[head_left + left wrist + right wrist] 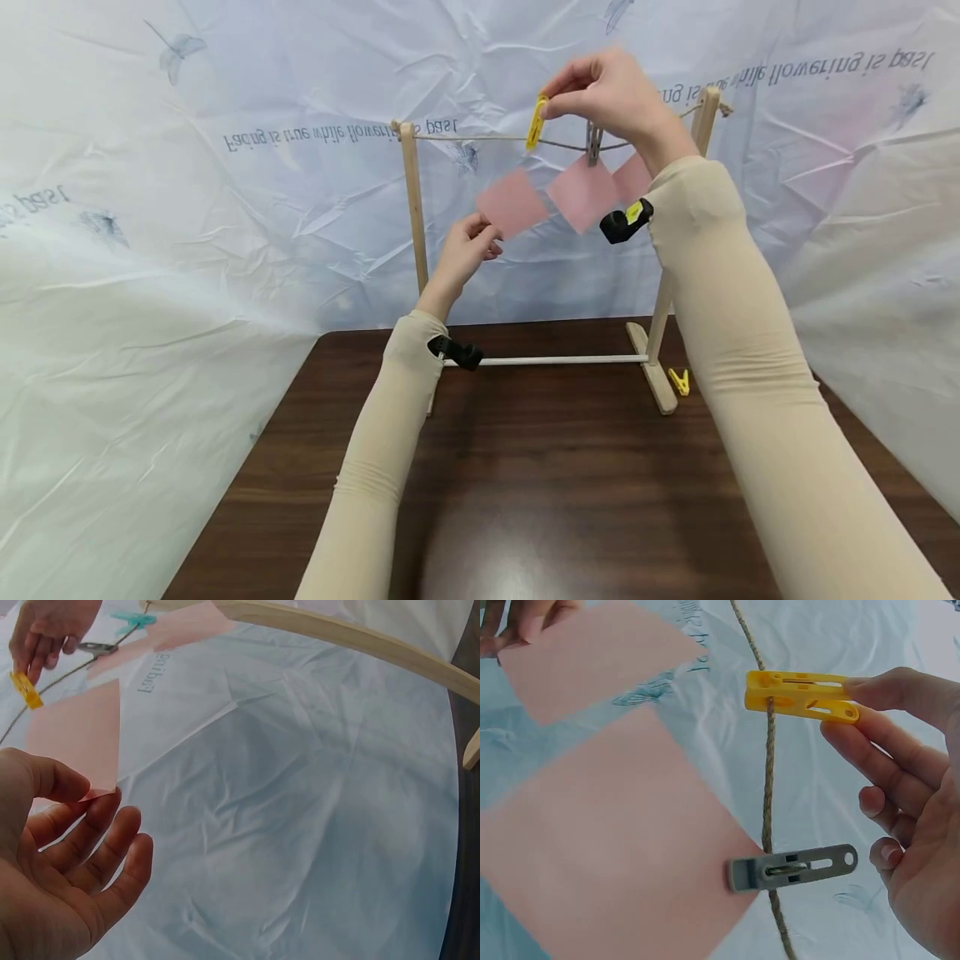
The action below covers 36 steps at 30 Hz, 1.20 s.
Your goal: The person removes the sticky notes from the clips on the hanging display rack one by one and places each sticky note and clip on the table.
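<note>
Between thumb and fingers, my left hand [467, 254] pinches a pink paper square [513, 202] by its lower corner. The paper is below the rope [480, 138], apart from the clothespin. My right hand [611, 93] pinches a yellow clothespin [802, 696] by its handle end; the right wrist view shows the clothespin's jaws at the rope. Beside it, a grey clothespin [791, 870] fastens a second pink paper square [622, 847] to the rope by a corner. Further right hangs another pink paper [632, 179], partly hidden by my right arm; a teal clothespin [133, 620] shows in the left wrist view.
Wooden posts [415, 208] carry the rope, with a white rod [562, 361] joining them low down. Another yellow clothespin [679, 382] lies on the dark table [555, 467] by the right foot [651, 371]. White printed sheeting [225, 217] hangs behind and at the sides.
</note>
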Available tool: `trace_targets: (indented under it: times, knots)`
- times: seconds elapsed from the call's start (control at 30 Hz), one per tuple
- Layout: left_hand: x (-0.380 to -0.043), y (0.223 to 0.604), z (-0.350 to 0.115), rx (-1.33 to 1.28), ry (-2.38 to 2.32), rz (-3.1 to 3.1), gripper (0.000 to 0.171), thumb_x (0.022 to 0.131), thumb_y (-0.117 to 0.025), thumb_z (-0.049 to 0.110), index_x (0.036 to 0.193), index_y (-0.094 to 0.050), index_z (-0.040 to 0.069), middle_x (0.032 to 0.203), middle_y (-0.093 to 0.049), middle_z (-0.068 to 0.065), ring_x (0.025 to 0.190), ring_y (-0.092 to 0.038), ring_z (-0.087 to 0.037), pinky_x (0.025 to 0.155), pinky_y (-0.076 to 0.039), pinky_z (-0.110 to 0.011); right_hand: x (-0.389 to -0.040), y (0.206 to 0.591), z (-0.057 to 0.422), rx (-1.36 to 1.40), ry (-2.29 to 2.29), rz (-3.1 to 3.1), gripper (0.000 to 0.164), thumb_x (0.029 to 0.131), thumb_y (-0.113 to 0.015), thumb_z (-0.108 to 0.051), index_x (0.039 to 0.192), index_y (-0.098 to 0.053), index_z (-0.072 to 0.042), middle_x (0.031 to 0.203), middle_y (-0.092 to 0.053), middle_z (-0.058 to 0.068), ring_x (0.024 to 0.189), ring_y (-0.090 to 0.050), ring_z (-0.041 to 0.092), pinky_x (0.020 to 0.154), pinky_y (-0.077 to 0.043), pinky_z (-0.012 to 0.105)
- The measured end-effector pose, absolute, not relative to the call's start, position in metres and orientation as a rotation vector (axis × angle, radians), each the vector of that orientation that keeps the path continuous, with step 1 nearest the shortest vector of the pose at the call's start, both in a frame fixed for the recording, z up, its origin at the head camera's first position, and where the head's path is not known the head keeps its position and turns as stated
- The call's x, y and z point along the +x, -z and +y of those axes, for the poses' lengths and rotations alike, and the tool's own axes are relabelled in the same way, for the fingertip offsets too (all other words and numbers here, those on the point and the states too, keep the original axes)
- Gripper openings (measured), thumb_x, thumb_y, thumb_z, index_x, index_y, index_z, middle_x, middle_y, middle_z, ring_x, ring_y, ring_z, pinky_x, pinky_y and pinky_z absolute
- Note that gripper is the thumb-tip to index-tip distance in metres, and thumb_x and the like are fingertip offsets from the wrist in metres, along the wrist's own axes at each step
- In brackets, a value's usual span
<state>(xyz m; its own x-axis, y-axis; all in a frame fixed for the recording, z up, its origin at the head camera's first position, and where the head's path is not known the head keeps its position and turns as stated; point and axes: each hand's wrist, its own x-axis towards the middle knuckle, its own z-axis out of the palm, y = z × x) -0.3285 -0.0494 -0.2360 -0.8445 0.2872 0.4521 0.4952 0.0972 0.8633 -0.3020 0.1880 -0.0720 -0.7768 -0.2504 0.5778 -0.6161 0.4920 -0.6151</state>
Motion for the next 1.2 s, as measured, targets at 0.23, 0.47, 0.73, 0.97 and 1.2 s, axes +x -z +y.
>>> trace_targets:
  times: [0.23,0.47,0.73,0.97,1.2]
  knots:
    - [-0.325,0.235,-0.064,-0.747,1.783,-2.212,0.015,0.100,-0.055,0.012,0.104,-0.065,0.003,0.101,-0.064,-0.018,0.087,-0.064,-0.034,0.082,-0.056,-0.039,-0.292,0.064,0.193,0.720,-1.243,-2.281,0.018,0.090,-0.076,-0.017,0.106,-0.077,-0.009,0.090,-0.068,-0.009,0.093,-0.057,0.010,0.083,-0.038,0.025]
    - [-0.317,0.231,-0.090,-0.703,1.672,-2.190,0.018,0.097,-0.056,0.009,0.107,-0.067,-0.002,0.097,-0.066,-0.017,0.079,-0.065,-0.028,0.080,-0.057,-0.037,-0.281,0.064,0.211,0.653,-1.298,-2.309,0.017,0.091,-0.075,-0.019,0.106,-0.076,-0.012,0.092,-0.069,-0.011,0.097,-0.056,0.010,0.089,-0.037,0.024]
    - [-0.310,0.230,-0.120,-0.675,1.620,-2.218,0.022,0.099,-0.054,0.006,0.112,-0.063,-0.009,0.101,-0.063,-0.023,0.083,-0.062,-0.029,0.084,-0.055,-0.037,-0.258,0.072,0.252,0.516,-1.197,-2.391,0.025,0.094,-0.071,-0.027,0.118,-0.074,-0.018,0.102,-0.065,-0.015,0.107,-0.048,0.009,0.100,-0.033,0.028]
    - [-0.304,0.218,-0.147,-0.613,1.610,-2.194,0.027,0.098,-0.053,0.006,0.117,-0.062,-0.011,0.091,-0.061,-0.006,0.078,-0.059,-0.018,0.085,-0.054,-0.033,-0.232,0.080,0.292,0.391,-1.218,-2.303,0.016,0.094,-0.071,-0.022,0.109,-0.078,-0.022,0.096,-0.064,-0.014,0.091,-0.047,0.008,0.083,-0.034,0.021]
    - [-0.290,0.213,-0.185,-0.526,1.654,-2.083,0.013,0.096,-0.056,0.004,0.103,-0.065,-0.003,0.082,-0.062,-0.002,0.069,-0.060,-0.011,0.076,-0.055,-0.024,-0.210,0.089,0.330,0.283,-1.331,-2.219,0.013,0.094,-0.070,-0.014,0.104,-0.076,-0.018,0.095,-0.066,-0.011,0.083,-0.047,0.010,0.066,-0.040,0.010]
